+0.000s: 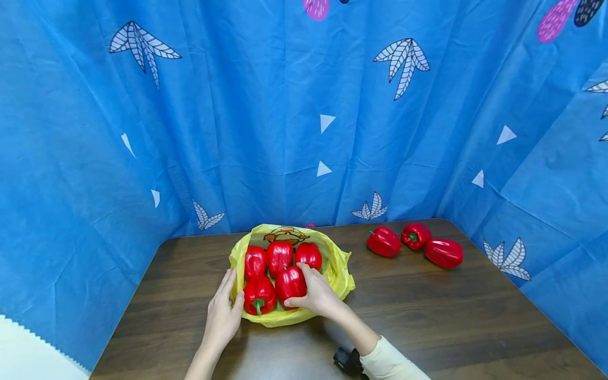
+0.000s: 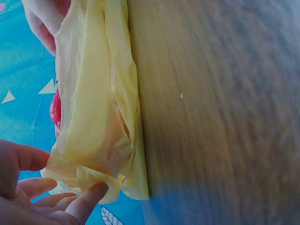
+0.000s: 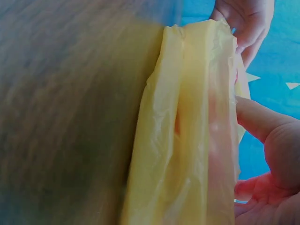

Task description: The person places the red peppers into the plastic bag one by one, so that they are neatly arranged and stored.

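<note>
A yellow plastic bag (image 1: 341,269) stands wide at the mouth on the table, with several red bell peppers inside. My right hand (image 1: 315,293) reaches over its near right rim and grips one red bell pepper (image 1: 290,284), thumb on the near side and fingers over the top. Beside that lies another pepper (image 1: 259,294) with its green stem toward me. My left hand (image 1: 223,311) holds the bag's left edge, thumb and fingers around the plastic. In the left wrist view, the fingers (image 2: 89,199) touch the creased bag side. The bag wall hides the gripped pepper in both wrist views.
Three more red bell peppers lie at the back right of the brown wooden table (image 1: 427,316): one pepper (image 1: 383,241) on the left, one (image 1: 416,236) in the middle, one (image 1: 444,253) on the right. A blue patterned curtain (image 1: 285,105) hangs around the table's back and sides.
</note>
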The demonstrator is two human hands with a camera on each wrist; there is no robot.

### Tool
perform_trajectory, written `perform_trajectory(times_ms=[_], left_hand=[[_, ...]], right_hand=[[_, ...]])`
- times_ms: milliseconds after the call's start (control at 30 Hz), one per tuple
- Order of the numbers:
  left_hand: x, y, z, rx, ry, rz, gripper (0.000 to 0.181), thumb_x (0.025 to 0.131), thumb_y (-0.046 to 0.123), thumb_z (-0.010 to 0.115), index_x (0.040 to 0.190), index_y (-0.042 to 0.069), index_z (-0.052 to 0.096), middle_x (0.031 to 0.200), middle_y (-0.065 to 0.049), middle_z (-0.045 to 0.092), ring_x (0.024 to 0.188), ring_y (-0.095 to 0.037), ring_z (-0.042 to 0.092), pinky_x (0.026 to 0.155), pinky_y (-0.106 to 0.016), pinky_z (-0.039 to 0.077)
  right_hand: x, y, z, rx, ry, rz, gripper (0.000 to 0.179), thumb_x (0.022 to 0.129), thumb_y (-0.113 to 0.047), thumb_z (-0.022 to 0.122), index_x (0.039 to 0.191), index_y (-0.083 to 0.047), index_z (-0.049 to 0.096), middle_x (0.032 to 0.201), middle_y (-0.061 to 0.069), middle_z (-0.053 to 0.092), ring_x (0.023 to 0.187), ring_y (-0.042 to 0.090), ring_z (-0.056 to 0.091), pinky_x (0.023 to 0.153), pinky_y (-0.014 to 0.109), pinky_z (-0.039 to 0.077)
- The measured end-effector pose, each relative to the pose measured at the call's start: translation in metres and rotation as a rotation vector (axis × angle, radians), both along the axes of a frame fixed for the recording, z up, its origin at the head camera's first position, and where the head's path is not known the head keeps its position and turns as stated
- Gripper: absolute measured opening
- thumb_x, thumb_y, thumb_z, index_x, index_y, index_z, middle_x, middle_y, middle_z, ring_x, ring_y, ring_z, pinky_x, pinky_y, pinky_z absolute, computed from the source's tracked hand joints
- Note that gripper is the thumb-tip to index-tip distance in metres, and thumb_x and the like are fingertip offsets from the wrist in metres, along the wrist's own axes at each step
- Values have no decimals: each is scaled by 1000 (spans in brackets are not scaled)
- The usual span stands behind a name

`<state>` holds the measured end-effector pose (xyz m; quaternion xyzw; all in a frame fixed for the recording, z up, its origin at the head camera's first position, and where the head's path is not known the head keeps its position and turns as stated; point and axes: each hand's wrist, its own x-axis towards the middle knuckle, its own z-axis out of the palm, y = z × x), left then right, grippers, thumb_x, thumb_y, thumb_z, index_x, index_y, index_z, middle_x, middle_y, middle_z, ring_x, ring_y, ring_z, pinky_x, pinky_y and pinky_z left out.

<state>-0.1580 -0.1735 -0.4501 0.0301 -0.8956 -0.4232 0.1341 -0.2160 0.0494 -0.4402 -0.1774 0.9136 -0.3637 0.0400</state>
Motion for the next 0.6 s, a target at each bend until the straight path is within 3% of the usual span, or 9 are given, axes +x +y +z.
perform_trajectory(times_ms=[167,333,467,600], left_hand=[[0,0,0,-2,2,5,60,95,7,54,151,2,33,158,-21,29,142,-43,33,114,-59,28],[0,0,0,-5,-5,1,61,95,8,54,151,2,32,158,-22,28,142,-43,33,113,-58,30],[-1,-1,1,-11,-13,-2,61,95,8,54,152,1,31,158,-22,28,142,-44,33,112,-57,32],[-2,-1,0,-13,-17,-3,61,96,8,54,152,1,31,158,-22,28,142,-43,33,111,-56,34]], right_hand=[[2,2,5,32,9,13,92,73,-35,84,147,-6,37,138,19,50,122,35,50,88,53,55],[3,9,20,47,89,37,83,76,-36,82,143,-5,46,137,16,53,121,32,53,88,49,56],[0,27,38,-48,170,62,69,79,-34,80,136,-4,55,130,16,60,109,31,61,89,49,54],[-15,59,53,-175,245,-25,63,80,-29,80,135,-8,57,132,13,59,115,32,61,95,51,52]])
